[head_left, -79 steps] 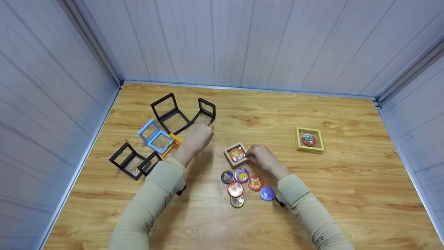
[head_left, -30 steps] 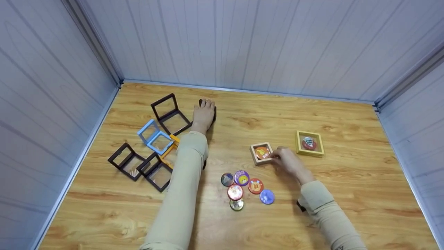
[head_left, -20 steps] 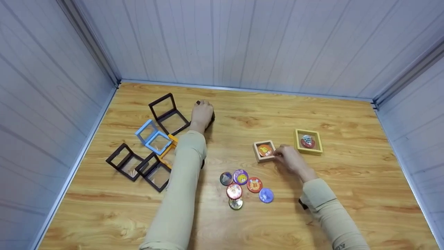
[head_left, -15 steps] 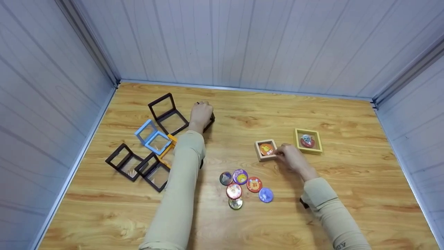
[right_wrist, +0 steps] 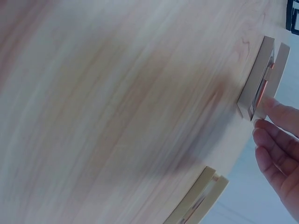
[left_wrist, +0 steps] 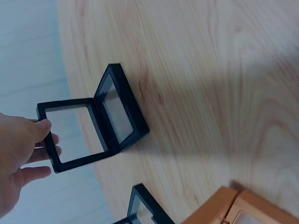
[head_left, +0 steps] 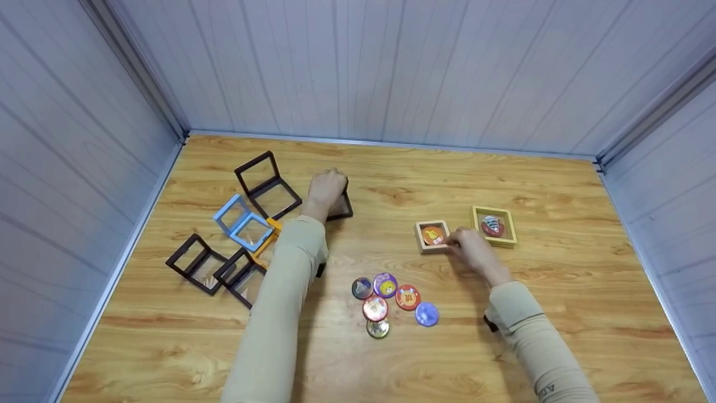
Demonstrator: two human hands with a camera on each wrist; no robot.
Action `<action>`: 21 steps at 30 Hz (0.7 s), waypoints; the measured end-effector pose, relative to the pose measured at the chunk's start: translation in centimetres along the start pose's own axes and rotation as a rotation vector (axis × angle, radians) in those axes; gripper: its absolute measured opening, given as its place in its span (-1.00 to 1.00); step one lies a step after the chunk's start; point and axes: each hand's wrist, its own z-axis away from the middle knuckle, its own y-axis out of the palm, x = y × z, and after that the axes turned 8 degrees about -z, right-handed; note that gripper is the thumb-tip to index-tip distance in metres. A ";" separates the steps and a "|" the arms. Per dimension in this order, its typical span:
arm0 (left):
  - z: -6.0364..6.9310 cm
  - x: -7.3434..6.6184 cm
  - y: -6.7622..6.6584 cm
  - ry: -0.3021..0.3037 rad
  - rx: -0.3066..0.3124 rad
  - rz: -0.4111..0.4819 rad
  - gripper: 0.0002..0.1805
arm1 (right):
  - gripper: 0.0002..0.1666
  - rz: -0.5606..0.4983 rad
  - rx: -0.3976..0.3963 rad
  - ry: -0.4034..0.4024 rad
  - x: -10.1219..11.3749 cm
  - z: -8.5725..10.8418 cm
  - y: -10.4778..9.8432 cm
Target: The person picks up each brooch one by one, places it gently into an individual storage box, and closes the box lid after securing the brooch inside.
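My left hand (head_left: 326, 189) pinches one half of a small black hinged display frame (left_wrist: 105, 126) by its edge. In the left wrist view, the thumb lies on one face with fingers behind, and the two clear-windowed halves are spread apart. At right, my right hand (head_left: 472, 246) grips the near right corner of a pale display frame (head_left: 418, 238). Through its window shows an orange button badge (head_left: 432, 235). The right wrist view has the thumb at that frame's (right_wrist: 257, 79) edge. A yellow display frame (head_left: 513, 226) holding a red badge (head_left: 493, 226) lies just beyond the right hand.
Several round badges, among them a purple one (head_left: 385, 285) and a violet-blue one (head_left: 427, 314), lie mid-table between my arms. To the left stand spread frames: a blue one (head_left: 246, 229), a partly hidden orange one (head_left: 260, 257) and several black ones (head_left: 274, 198). Panel walls (head_left: 358, 67) surround the wooden tabletop.
My right hand has slid the pale frame rightward, close to the yellow one. The left hand reached the small black frame at the back and has shifted it slightly nearer.
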 end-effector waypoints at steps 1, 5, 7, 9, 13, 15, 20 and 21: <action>0.1 -0.1 -0.1 0.003 0.012 0.006 -0.80 | -0.93 0.008 -0.005 -0.010 -0.1 0.0 0.0; 0.3 -0.6 -0.3 0.002 0.073 0.041 -0.82 | -0.94 0.030 -0.026 -0.040 -0.5 -0.1 -0.1; 0.5 -0.8 -0.5 -0.004 0.096 0.050 -0.80 | -0.94 0.032 -0.031 -0.039 -0.6 -0.1 -0.2; 0.6 -1.0 -0.7 -0.012 0.111 0.063 -0.78 | -0.94 0.032 -0.034 -0.028 -0.6 -0.1 -0.2; 1.1 -1.5 -0.9 -0.038 0.124 0.098 -0.74 | -0.92 0.032 -0.040 -0.007 -0.7 -0.1 -0.3; 1.4 -1.7 -1.0 -0.050 0.117 0.117 -0.74 | -0.92 0.027 -0.044 0.007 -0.8 -0.1 -0.3; 2.0 -2.1 -1.1 -0.060 0.078 0.139 -0.79 | -0.92 0.023 -0.052 0.040 -1.0 -0.1 -0.5; 2.1 -2.2 -1.2 -0.061 0.077 0.141 -0.80 | -0.92 0.025 -0.052 0.045 -1.1 -0.2 -0.5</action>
